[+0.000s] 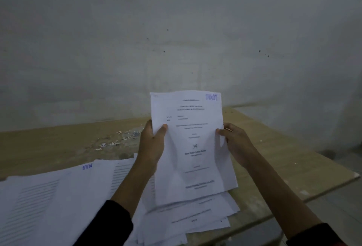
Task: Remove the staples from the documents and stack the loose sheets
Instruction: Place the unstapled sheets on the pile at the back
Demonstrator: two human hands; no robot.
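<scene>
I hold a white printed document [191,143] upright above the table, a blue stamp at its top right corner. My left hand [151,143] grips its left edge, thumb on the front. My right hand [238,143] grips its right edge the same way. Below it lies a loose pile of printed sheets [188,214], slightly fanned. A second spread of sheets [52,196] with a blue stamp lies at the left. No staple is visible on the held document.
Small pulled staples and paper bits [115,140] lie scattered on the wooden table [284,167] behind the left pile. A grey wall stands close behind. The table's right edge drops to a tiled floor.
</scene>
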